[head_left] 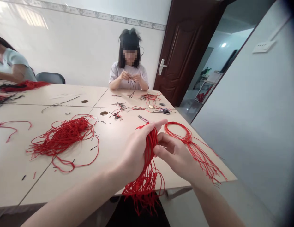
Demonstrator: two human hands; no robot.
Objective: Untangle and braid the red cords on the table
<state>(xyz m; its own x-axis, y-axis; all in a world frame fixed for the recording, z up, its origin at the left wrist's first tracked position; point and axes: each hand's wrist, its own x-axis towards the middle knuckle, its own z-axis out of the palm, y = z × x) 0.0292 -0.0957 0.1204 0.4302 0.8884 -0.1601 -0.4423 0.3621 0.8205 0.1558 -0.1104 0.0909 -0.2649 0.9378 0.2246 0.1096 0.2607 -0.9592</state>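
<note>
A thick bunch of red cords (150,151) hangs from my left hand (135,151), which is closed around its upper part. Its loose ends fall past the table's front edge over my lap. My right hand (172,153) is at the bunch's right side, thumb and fingers pinching at the cords. Just beyond my left fingertips lies a pair of small thread snips (143,119). To the right of my right hand rests a coiled bundle of red cords (177,130), its ends spread toward the table edge.
A tangled pile of red cord (66,135) lies on the left of the table (109,176). Black-handled scissors (164,111), cord scraps (117,115) and another red-black tangle (150,97) lie farther back. A person (129,75) opposite handles dark cord; another person (14,64) sits far left.
</note>
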